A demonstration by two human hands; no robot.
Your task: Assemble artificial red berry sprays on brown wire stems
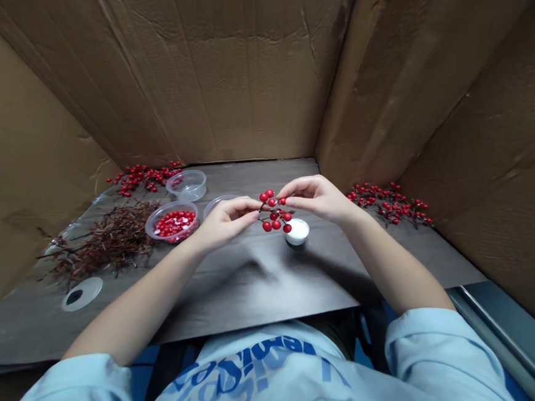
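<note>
A small artificial twig with several red berries [276, 224] hangs in the air over the middle of the table. My left hand [229, 220] pinches its stem from the left side. From the right, my right hand [316, 198] closes thumb and forefinger on a red berry [283, 201] at the twig's upper edge. Just below and beside the twig stands a small white cup [297, 232] with white contents. Fingertips partly cover the stem.
At left lie a bundle of bare brown twigs [111, 237], a bowl of loose red berries [173, 223], a clear tub [188, 185] and a lid [82, 294]. Berry sprigs are piled at back left [144, 178] and back right [392, 204]. Cardboard walls [241, 68] enclose the table.
</note>
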